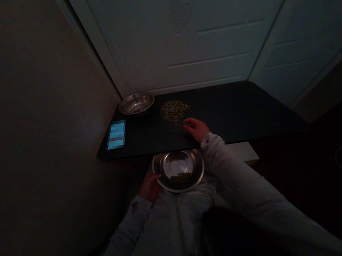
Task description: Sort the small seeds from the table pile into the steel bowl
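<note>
The scene is dim. My left hand (149, 186) grips the left rim of a steel bowl (194, 175) held just below the near edge of a black table (240, 112). A small heap of greenish grains lies in the bottom of that bowl. My right hand (195, 128) rests on the table with its fingers curled, right beside a pile of small greenish seeds (174, 110). Whether anything is pinched in those fingers is too dark to tell.
A second steel bowl (136, 103) stands at the table's far left corner. A blue blurred rectangle (116, 135) lies near the left edge. A white panelled door (207, 31) rises behind the table, a wall on the left. A white box (242, 151) sits under the table.
</note>
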Motion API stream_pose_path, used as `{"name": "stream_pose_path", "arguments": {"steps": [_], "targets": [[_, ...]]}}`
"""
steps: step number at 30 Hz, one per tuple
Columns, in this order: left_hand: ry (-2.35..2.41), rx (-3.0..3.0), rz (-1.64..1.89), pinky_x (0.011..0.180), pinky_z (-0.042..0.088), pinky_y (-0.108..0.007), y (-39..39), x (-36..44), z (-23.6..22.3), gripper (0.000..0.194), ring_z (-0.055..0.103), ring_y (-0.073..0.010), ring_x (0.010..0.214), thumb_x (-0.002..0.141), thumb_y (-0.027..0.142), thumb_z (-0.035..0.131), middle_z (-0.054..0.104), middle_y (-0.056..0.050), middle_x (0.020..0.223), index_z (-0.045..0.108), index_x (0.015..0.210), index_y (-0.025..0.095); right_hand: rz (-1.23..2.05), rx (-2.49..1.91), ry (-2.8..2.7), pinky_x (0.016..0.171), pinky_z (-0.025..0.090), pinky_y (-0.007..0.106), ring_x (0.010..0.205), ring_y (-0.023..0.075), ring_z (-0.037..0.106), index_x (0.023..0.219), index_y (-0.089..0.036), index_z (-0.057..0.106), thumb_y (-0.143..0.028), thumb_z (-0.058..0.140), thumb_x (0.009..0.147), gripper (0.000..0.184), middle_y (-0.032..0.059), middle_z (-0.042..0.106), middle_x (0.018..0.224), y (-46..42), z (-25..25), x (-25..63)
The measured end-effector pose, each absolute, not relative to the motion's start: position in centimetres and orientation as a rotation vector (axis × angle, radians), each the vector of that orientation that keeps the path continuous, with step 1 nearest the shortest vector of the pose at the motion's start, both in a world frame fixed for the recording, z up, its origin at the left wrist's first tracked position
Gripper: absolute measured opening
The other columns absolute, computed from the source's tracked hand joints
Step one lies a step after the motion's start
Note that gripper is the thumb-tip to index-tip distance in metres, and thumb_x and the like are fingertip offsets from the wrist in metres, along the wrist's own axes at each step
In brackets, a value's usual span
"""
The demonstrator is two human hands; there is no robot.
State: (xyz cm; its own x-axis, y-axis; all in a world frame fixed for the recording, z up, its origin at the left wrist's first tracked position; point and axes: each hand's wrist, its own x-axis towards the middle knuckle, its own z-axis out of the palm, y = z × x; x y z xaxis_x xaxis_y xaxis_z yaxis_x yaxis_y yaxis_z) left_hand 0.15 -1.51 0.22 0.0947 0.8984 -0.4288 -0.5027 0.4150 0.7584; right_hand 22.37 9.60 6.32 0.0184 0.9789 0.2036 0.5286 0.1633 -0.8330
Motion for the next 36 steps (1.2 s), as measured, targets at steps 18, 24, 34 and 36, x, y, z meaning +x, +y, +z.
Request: {"name": "stream_pose_path", "arguments": {"steps": [18,24,34,36], "targets": [[1.027,0.444,1.116,0.063,0.046,-0.027,-1.5,0.0,0.2,0.020,0.062,-0.0178,0.067,0.053,0.009,0.064,0.068,-0.003,0.068,0.065,0.073,0.013,0.804,-1.351,-1.733,0.068,0.043,0.028,0.068,0.0134,0.057,0.095,-0.020,0.060,-0.029,0.053,0.073,0.025,-0.0010,0.064,0.069,9.3,6.2,22.3],[1.024,0.432,1.119,0.061,0.046,-0.026,-1.4,0.1,0.3,0.016,0.061,-0.0159,0.061,0.051,0.009,0.064,0.068,-0.003,0.065,0.065,0.067,0.012,0.814,-1.393,-1.762,0.066,0.041,0.026,0.067,0.0127,0.056,0.094,-0.020,0.060,-0.029,0.054,0.072,0.025,-0.0013,0.063,0.068,9.1,6.3,22.2],[1.028,0.454,1.093,0.060,0.045,-0.027,-1.5,0.1,0.7,0.022,0.060,-0.0161,0.060,0.052,0.009,0.063,0.068,-0.003,0.065,0.065,0.073,0.013,0.878,-1.344,-1.859,0.056,0.037,0.023,0.057,0.0095,0.050,0.077,-0.018,0.060,-0.034,0.059,0.066,0.019,-0.0027,0.058,0.061,8.2,6.3,22.0],[1.029,0.458,1.098,0.061,0.046,-0.027,-1.4,0.1,0.6,0.021,0.061,-0.0166,0.061,0.053,0.009,0.063,0.068,-0.003,0.066,0.065,0.074,0.012,0.924,-1.315,-1.852,0.056,0.038,0.023,0.056,0.0096,0.050,0.076,-0.018,0.059,-0.034,0.059,0.066,0.018,-0.0028,0.058,0.059,8.1,6.4,22.0]]}}
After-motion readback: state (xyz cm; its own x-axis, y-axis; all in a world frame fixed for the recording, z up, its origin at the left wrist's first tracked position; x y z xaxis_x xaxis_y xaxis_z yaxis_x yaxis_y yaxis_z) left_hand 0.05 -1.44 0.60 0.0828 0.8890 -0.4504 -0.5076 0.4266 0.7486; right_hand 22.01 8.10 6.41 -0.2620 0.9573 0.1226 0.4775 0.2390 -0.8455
